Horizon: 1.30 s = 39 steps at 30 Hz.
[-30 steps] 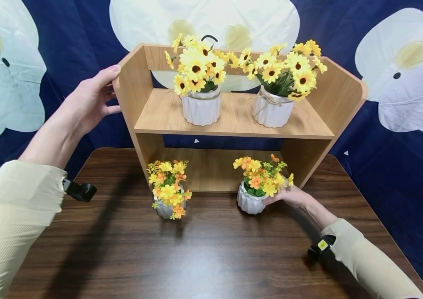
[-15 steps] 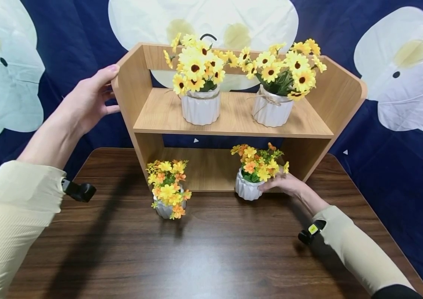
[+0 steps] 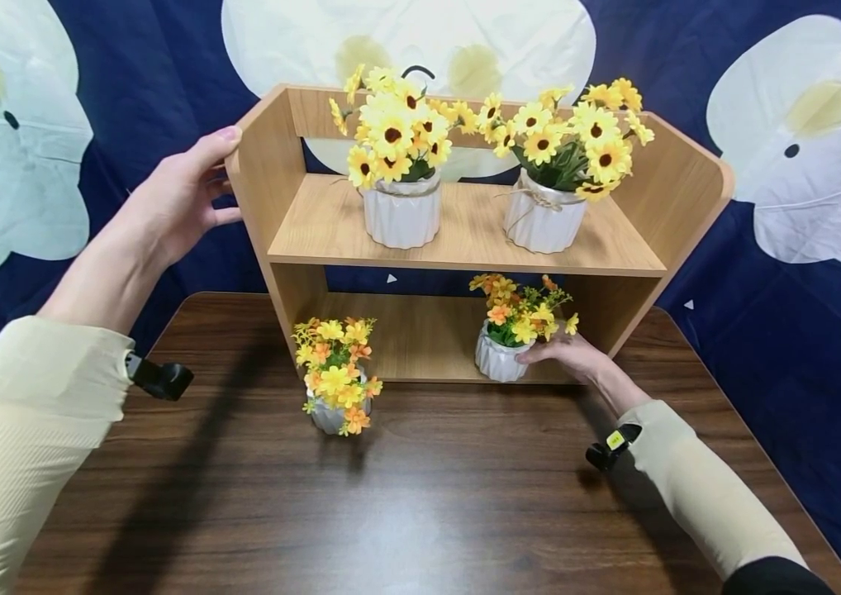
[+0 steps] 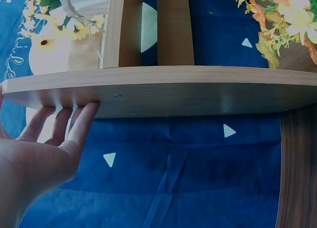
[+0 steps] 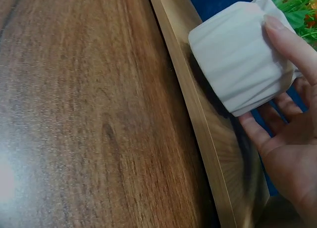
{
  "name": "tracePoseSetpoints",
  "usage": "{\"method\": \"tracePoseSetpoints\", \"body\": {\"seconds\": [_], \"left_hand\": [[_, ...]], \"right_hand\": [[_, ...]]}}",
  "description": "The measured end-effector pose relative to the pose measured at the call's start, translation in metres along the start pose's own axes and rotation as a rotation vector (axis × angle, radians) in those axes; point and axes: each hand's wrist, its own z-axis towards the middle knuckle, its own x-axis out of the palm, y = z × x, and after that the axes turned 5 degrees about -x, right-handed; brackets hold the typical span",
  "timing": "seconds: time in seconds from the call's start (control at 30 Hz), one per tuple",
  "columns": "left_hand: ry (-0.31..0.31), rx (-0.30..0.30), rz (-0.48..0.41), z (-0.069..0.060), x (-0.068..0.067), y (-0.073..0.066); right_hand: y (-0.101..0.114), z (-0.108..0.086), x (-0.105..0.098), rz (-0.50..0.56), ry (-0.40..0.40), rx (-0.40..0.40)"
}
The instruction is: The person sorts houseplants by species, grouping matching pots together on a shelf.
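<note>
A white fluted pot of orange and yellow artificial flowers [image 3: 502,361] is at the right front of the lower board of a wooden shelf [image 3: 406,264]. My right hand [image 3: 567,350] holds this pot from its right side. In the right wrist view the thumb and fingers lie on opposite sides of the white pot [image 5: 240,57], over the shelf's front edge. My left hand [image 3: 186,198] grips the shelf's left side panel near the top, thumb at the front edge. The left wrist view has its fingertips [image 4: 89,109] against the panel's outer face [image 4: 198,97].
Two white pots of yellow sunflowers, a left one [image 3: 401,216] and a right one [image 3: 543,219], stand on the upper board. Another pot of orange-yellow flowers [image 3: 329,416] stands on the dark wooden table [image 3: 391,496], before the shelf's left side. A blue cloth [image 3: 822,330] hangs behind.
My right hand has moved the flowerpot away from me, from the table in front of the shelf to over the lower board. The left hand has stayed on the side panel.
</note>
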Motion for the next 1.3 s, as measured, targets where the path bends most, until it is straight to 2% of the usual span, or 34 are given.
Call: {"method": "tracePoseSetpoints", "body": {"seconds": [0.1,0.23,0.53,0.87,1.03,1.3], "left_hand": [[-0.003,0.0,0.002,0.0,0.0,0.0],[-0.011,-0.003,0.0,0.0,0.0,0.0],[-0.011,-0.009,-0.002,0.0,0.0,0.0],[-0.008,-0.002,-0.007,0.0,0.0,0.0],[-0.011,-0.002,-0.002,0.001,0.0,0.0],[-0.01,-0.001,-0.005,0.001,0.0,0.001]], "right_hand": [[-0.001,0.003,0.0,0.003,-0.034,0.006],[-0.002,0.006,0.002,-0.005,-0.097,0.059],[-0.008,0.011,0.005,-0.026,-0.183,0.075],[-0.011,0.012,0.005,-0.016,-0.199,0.124],[-0.011,0.012,0.005,-0.01,-0.189,0.094],[-0.012,0.011,0.006,0.002,-0.208,0.131]]}}
